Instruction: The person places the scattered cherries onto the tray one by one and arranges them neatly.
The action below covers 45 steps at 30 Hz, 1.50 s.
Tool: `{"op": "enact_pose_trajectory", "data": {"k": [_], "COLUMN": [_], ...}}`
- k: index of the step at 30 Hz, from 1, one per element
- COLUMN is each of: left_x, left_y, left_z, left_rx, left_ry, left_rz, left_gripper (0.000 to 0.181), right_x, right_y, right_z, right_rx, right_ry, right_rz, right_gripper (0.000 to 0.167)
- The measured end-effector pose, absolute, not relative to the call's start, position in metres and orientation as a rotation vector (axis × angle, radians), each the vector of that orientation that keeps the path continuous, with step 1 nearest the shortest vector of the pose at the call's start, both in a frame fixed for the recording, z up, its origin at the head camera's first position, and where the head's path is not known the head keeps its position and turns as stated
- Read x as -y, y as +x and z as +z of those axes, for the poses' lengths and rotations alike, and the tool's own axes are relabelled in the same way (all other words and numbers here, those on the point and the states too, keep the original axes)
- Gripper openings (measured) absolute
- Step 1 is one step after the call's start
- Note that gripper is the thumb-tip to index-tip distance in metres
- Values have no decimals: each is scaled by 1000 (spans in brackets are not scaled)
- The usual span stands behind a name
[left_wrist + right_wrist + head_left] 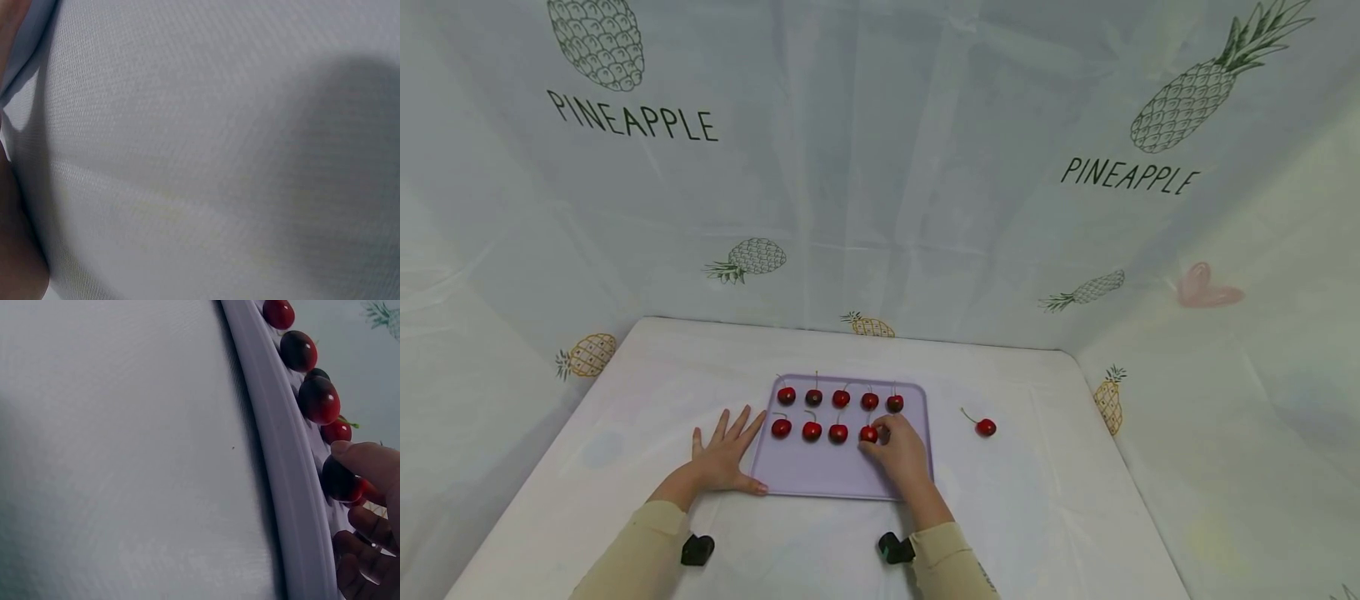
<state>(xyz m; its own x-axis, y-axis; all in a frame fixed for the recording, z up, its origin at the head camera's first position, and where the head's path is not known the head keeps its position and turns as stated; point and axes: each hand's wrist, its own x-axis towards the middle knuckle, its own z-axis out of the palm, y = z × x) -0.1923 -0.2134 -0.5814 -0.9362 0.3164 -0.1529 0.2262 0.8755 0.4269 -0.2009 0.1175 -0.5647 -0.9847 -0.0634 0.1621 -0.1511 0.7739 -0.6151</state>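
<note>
A lilac tray [820, 473] lies on the table with cherries in two rows. The back row [841, 398] runs along the far side, and a second row [812, 431] lies in front of it. My right hand [904, 454] pinches the rightmost cherry [868, 434] of the front row between thumb and fingers; the right wrist view shows this cherry [339, 480] low at the tray surface. Fingers spread, my left hand [721, 458] rests at the tray's left edge, its thumb by the near corner. Only a sliver of it appears in the left wrist view.
One loose cherry [986, 427] with a stem lies on the white cloth right of the tray. Dark straps or devices [697, 550] show near both wrists. A pineapple-printed sheet [880, 167] hangs behind and beside the table.
</note>
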Motion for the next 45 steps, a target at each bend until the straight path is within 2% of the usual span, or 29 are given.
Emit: {"op": "enact_pose_trajectory", "data": {"k": [26, 39, 45], "left_x": [217, 207, 214], "left_y": [-193, -186, -188], "left_z": [-584, -560, -572], "left_rx": [-2831, -2778, -2802], "left_ry": [421, 402, 445], "left_rz": [611, 606, 644], "left_gripper": [132, 128, 131], "right_x": [-124, -125, -127], "right_y": [-200, -204, -205], "right_z": [-562, -562, -564], "right_rx": [2771, 2819, 2808], "right_ry": [188, 248, 276], "right_rz": [1113, 1194, 1282], "right_gripper": [36, 30, 31]}}
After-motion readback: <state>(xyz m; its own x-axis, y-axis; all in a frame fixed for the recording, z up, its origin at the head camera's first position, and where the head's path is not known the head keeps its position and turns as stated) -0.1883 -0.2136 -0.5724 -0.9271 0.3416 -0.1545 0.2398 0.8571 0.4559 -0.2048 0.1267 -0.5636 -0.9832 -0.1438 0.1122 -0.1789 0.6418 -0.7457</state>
